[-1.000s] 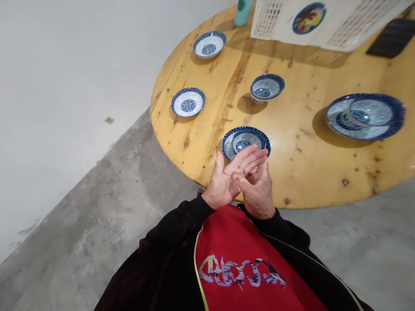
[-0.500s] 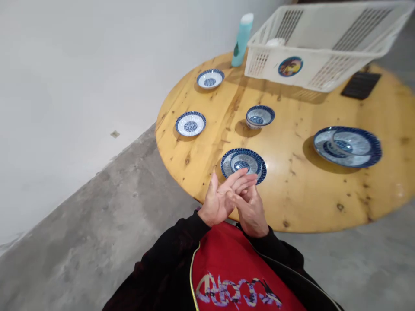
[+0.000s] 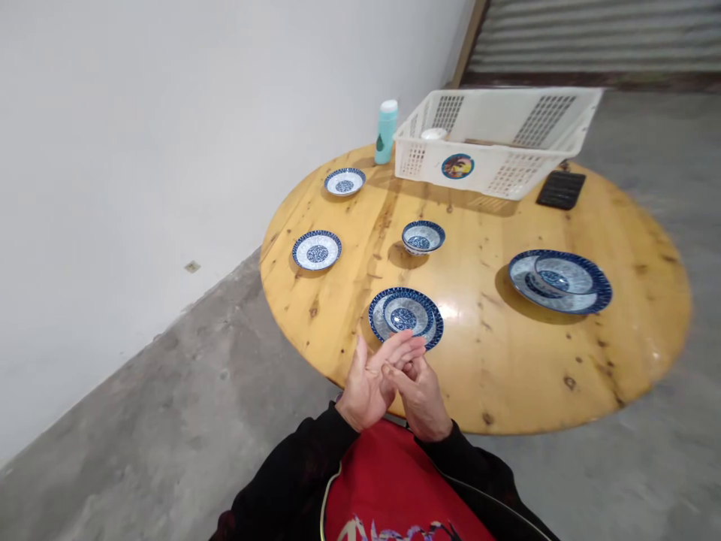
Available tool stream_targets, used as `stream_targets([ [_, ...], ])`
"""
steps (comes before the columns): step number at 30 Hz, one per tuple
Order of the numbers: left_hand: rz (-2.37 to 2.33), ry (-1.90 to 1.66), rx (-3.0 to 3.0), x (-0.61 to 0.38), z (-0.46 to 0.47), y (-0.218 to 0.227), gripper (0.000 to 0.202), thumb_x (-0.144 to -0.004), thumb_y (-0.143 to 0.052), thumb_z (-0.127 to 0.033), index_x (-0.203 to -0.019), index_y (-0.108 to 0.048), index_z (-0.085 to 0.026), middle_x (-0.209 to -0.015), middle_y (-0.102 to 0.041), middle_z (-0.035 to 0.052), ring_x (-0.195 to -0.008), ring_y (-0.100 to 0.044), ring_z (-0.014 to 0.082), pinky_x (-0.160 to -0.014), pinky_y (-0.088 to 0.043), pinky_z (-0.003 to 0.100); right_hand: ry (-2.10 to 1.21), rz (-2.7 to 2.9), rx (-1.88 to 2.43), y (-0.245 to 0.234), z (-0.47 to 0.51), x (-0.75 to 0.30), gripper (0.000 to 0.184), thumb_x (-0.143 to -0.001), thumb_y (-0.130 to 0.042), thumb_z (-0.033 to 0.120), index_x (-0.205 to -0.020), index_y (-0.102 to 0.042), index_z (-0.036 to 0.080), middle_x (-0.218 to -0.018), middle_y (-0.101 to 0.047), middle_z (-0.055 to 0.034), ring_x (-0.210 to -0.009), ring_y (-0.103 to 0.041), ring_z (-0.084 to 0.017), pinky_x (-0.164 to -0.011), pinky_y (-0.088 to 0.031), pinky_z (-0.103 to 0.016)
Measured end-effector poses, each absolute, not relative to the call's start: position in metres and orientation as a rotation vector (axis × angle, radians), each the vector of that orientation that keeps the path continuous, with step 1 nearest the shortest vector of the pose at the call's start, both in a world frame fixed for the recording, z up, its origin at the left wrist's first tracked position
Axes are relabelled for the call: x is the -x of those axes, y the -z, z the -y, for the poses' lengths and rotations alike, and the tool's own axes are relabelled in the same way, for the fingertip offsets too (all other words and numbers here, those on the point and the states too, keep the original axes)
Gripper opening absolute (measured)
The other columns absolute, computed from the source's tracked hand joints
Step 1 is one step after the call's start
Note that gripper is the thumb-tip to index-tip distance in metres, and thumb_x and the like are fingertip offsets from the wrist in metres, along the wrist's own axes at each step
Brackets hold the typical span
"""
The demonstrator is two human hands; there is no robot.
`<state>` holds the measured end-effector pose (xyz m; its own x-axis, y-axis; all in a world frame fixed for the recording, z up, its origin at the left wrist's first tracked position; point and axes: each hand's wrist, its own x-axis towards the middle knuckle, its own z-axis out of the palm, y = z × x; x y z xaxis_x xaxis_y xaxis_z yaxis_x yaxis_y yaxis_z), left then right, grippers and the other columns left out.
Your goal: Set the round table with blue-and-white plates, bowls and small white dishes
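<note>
Palm up and fingers stretched out, my left hand (image 3: 369, 383) is in front of my chest at the table's near edge. My right hand (image 3: 422, 398) is closed around the outer side of the left one, its thumb resting on the left palm. Just beyond the fingers lies a blue-and-white plate (image 3: 374, 321) with a small bowl (image 3: 403, 315) on it; the fingertips overlap its near rim in view. Farther off stands another bowl (image 3: 422, 237). Two small dishes, a nearer one (image 3: 316, 250) and a farther one (image 3: 345, 182), lie to the left.
On the right of the wooden table (image 3: 478, 361) a large plate (image 3: 586, 304) carries a bowl (image 3: 563, 274). A white plastic basket (image 3: 496, 169) holding a white object stands at the back, between a turquoise bottle (image 3: 386, 134) and a black flat object (image 3: 562, 189). A wall rises on the left.
The head view has tilted up, so the table's things sit lower in the picture and a corrugated shutter shows behind. My hands keep about the same clasp.
</note>
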<state>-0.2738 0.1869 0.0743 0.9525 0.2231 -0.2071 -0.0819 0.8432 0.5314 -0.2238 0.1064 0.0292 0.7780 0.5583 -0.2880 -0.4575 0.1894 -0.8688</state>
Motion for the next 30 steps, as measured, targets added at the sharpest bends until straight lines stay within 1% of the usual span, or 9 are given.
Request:
stream_targets([
  [4,-0.287,-0.150,-0.554,0.271,-0.185,-0.073,0.083,-0.101,-0.024,-0.072,-0.138,-0.067,-0.012,-0.148,-0.060,0.0175,-0.147,-0.046,0.0314,-0.129,-0.019,0.043,-0.712,0.078,1.184,-0.030,-0.106,0.222,0.071,-0.070,-0.086,0.049,-0.126,-0.056,0.018,-0.091,-0.073,-0.0075,-0.091,-0.071,-0.027,-0.076,-0.060,-0.038],
  [11,-0.321,-0.141,-0.586,0.267,-0.184,-0.072,0.081,-0.100,-0.027,-0.072,-0.138,-0.067,-0.013,-0.149,-0.060,0.0169,-0.147,-0.047,0.0307,-0.128,-0.021,0.042,-0.712,0.086,1.204,-0.031,-0.105,0.218,0.063,-0.070,-0.084,0.052,-0.119,-0.059,0.021,-0.090,-0.073,-0.0073,-0.092,-0.070,-0.028,-0.077,-0.060,-0.039],
  [15,-0.335,-0.139,-0.587,0.266,-0.183,-0.071,0.080,-0.100,-0.028,-0.072,-0.137,-0.067,-0.013,-0.148,-0.061,0.0167,-0.148,-0.046,0.0304,-0.129,-0.019,0.042,-0.710,0.081,1.214,-0.031,-0.104,0.216,0.060,-0.069,-0.085,0.052,-0.113,-0.060,0.020,-0.089,-0.073,-0.0078,-0.094,-0.071,-0.029,-0.078,-0.060,-0.039],
  [20,-0.349,-0.149,-0.594,0.265,-0.182,-0.070,0.079,-0.101,-0.029,-0.071,-0.137,-0.067,-0.013,-0.147,-0.061,0.0167,-0.150,-0.042,0.0311,-0.130,-0.016,0.044,-0.728,0.081,1.199,-0.031,-0.105,0.215,0.062,-0.068,-0.085,0.050,-0.114,-0.059,0.020,-0.092,-0.074,-0.0084,-0.093,-0.071,-0.029,-0.080,-0.060,-0.040],
  [24,-0.339,-0.150,-0.599,0.264,-0.179,-0.068,0.078,-0.100,-0.031,-0.071,-0.137,-0.068,-0.013,-0.148,-0.061,0.0166,-0.150,-0.043,0.0311,-0.130,-0.016,0.044,-0.724,0.073,1.187,-0.029,-0.102,0.214,0.061,-0.067,-0.085,0.049,-0.113,-0.059,0.019,-0.089,-0.073,-0.0073,-0.091,-0.071,-0.028,-0.080,-0.060,-0.040],
  [26,-0.337,-0.153,-0.603,0.263,-0.176,-0.067,0.078,-0.100,-0.033,-0.071,-0.137,-0.067,-0.012,-0.148,-0.061,0.0172,-0.148,-0.045,0.0315,-0.129,-0.018,0.044,-0.719,0.071,1.186,-0.028,-0.100,0.213,0.063,-0.067,-0.085,0.049,-0.116,-0.059,0.019,-0.094,-0.074,-0.0086,-0.094,-0.071,-0.028,-0.082,-0.060,-0.040],
  [28,-0.342,-0.159,-0.611,0.262,-0.173,-0.066,0.078,-0.099,-0.034,-0.072,-0.138,-0.067,-0.012,-0.147,-0.061,0.0180,-0.147,-0.046,0.0323,-0.129,-0.020,0.044,-0.715,0.076,1.186,-0.026,-0.096,0.212,0.067,-0.067,-0.086,0.049,-0.120,-0.058,0.018,-0.102,-0.075,-0.0108,-0.100,-0.071,-0.029,-0.086,-0.060,-0.040],
  [30,-0.349,-0.168,-0.618,0.262,-0.169,-0.065,0.078,-0.099,-0.035,-0.072,-0.137,-0.067,-0.012,-0.146,-0.062,0.0181,-0.146,-0.048,0.0327,-0.128,-0.021,0.045,-0.714,0.083,1.192,-0.023,-0.093,0.212,0.069,-0.067,-0.086,0.048,-0.122,-0.058,0.018,-0.104,-0.075,-0.0114,-0.104,-0.071,-0.029,-0.086,-0.059,-0.040],
])
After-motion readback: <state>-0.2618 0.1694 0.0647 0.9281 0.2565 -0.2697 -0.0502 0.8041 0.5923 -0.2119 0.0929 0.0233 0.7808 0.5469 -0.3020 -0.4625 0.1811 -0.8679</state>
